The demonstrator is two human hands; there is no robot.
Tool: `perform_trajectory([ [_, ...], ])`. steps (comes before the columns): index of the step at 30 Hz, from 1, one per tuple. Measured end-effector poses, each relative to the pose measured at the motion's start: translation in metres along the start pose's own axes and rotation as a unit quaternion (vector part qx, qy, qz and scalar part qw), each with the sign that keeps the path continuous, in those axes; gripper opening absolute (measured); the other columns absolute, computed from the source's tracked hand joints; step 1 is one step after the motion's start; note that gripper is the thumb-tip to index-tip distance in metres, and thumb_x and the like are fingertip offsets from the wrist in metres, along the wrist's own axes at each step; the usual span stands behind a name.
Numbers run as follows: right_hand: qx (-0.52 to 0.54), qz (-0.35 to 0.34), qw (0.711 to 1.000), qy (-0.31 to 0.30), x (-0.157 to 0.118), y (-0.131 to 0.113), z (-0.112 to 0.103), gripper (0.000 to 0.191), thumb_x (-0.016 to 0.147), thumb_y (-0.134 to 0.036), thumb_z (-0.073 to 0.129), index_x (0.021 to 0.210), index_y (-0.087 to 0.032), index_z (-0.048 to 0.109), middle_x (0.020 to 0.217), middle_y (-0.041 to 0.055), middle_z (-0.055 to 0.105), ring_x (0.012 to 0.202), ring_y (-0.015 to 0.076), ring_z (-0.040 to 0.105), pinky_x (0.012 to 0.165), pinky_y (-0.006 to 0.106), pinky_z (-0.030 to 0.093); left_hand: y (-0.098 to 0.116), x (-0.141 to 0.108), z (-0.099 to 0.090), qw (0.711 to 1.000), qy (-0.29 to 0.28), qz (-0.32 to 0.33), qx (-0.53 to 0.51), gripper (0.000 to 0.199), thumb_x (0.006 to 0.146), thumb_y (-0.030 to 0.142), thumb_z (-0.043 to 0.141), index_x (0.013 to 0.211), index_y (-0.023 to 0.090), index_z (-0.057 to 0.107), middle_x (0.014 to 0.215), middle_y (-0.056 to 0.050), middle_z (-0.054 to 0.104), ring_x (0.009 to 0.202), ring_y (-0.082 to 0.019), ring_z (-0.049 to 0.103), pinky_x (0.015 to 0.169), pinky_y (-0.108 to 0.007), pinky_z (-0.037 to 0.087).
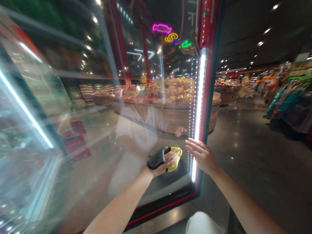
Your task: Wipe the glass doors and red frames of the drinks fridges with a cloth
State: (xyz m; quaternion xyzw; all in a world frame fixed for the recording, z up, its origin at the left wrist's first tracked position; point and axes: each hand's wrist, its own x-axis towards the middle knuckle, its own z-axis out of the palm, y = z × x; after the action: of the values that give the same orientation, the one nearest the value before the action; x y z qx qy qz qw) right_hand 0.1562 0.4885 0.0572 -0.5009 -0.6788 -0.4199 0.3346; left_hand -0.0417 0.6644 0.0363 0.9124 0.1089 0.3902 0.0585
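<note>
My left hand (170, 157) holds a cleaning cloth, yellow (177, 162) on one side and dark grey (156, 159) on the other. Its fingers lie over the yellow part against the glass door (165, 182), and the grey part folds back over the wrist. At the door's right edge, my right hand (201, 155) has its fingers stretched across the lit light strip (200, 107). Its thumb is hidden, so whether it grips the door frame I cannot tell.
A lit glass cabinet (29, 156) stands blurred on the left. Behind the glass is a round wooden display stand (176, 118) heaped with goods. Clothes racks (287, 97) stand at the right beyond the shiny floor (243, 156). Reflections cover the glass; my knee (202, 224) shows below.
</note>
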Motion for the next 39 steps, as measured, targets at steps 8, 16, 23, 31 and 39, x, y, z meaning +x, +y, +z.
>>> perform_trajectory([
  [8, 0.050, 0.038, 0.998, 0.017, 0.004, -0.029, 0.014, 0.042, 0.095, -0.005, 0.047, 0.124, -0.024, 0.071, 0.129, 0.0068, 0.073, 0.130, 0.0235, 0.063, 0.102, 0.045, 0.059, -0.029, -0.048, -0.038, 0.965, 0.074, 0.073, 0.241, 0.061, 0.094, 0.018, 0.056, 0.149, 0.043, 0.048, 0.155, 0.000, 0.053, 0.156, -0.027, 0.025, 0.125, -0.060, -0.015],
  [16, 0.094, 0.033, 0.994, 0.042, 0.027, -0.066, 0.035, 0.045, 0.094, -0.003, 0.047, 0.124, -0.026, 0.071, 0.127, 0.0057, 0.074, 0.129, 0.0240, 0.063, 0.104, 0.047, 0.057, -0.015, -0.031, -0.060, 0.982, -0.019, -0.186, 0.006, 0.029, 0.080, 0.029, 0.059, 0.099, 0.026, 0.080, 0.138, -0.009, 0.067, 0.145, -0.027, 0.046, 0.119, -0.059, 0.027],
  [23, 0.116, 0.096, 0.988, 0.040, 0.022, -0.077, 0.043, 0.049, 0.094, -0.005, 0.045, 0.130, -0.028, 0.069, 0.130, 0.0066, 0.072, 0.131, 0.0258, 0.061, 0.102, 0.048, 0.058, -0.036, -0.078, -0.051, 0.918, 0.235, -0.013, 0.318, 0.054, 0.091, 0.026, 0.064, 0.144, 0.035, 0.056, 0.154, -0.005, 0.053, 0.160, -0.024, 0.010, 0.127, -0.059, -0.009],
  [31, 0.148, 0.089, 0.984, 0.043, 0.069, -0.116, 0.058, 0.052, 0.095, -0.006, 0.043, 0.138, -0.030, 0.063, 0.139, 0.0071, 0.066, 0.138, 0.0271, 0.055, 0.111, 0.054, 0.050, -0.039, -0.066, -0.074, 0.946, 0.142, 0.024, 0.290, 0.064, 0.092, 0.025, 0.064, 0.151, 0.040, 0.046, 0.159, 0.001, 0.047, 0.157, -0.027, 0.022, 0.128, -0.056, -0.014],
  [39, 0.159, 0.091, 0.983, 0.026, 0.070, -0.136, 0.059, 0.053, 0.093, -0.004, 0.039, 0.133, -0.028, 0.065, 0.142, 0.0074, 0.064, 0.142, 0.0274, 0.050, 0.112, 0.055, 0.049, -0.060, -0.132, -0.084, 0.911, 0.223, -0.047, 0.343, 0.058, 0.093, 0.026, 0.063, 0.148, 0.037, 0.051, 0.158, -0.003, 0.049, 0.159, -0.027, 0.014, 0.129, -0.057, -0.007],
])
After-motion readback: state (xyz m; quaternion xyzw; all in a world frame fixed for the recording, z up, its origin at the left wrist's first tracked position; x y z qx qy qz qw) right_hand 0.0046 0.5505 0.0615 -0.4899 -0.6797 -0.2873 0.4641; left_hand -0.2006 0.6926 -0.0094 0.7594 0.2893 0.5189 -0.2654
